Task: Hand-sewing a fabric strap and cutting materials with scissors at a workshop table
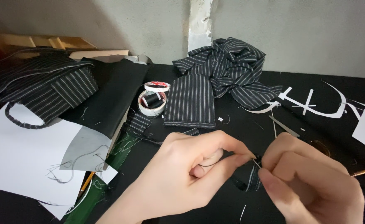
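My left hand (pixel 190 174) pinches a thin black thread (pixel 209 165) between thumb and forefinger. My right hand (pixel 311 182) pinches a small needle (pixel 257 162) and a small piece of dark striped fabric (pixel 251 178) held low between the two hands. The fingertips of both hands nearly meet at the needle. A small round white tub (pixel 152 103) with a spool of black thread in it stands behind my left hand, its lid (pixel 157 86) beside it.
Folded striped fabric (pixel 190 101) and a crumpled striped heap (pixel 232 66) lie at the back. More striped pieces (pixel 41 83) and white paper (pixel 20 157) are at the left. Scissors (pixel 285 126) and white paper scraps (pixel 340 108) lie to the right on the black table (pixel 315 83).
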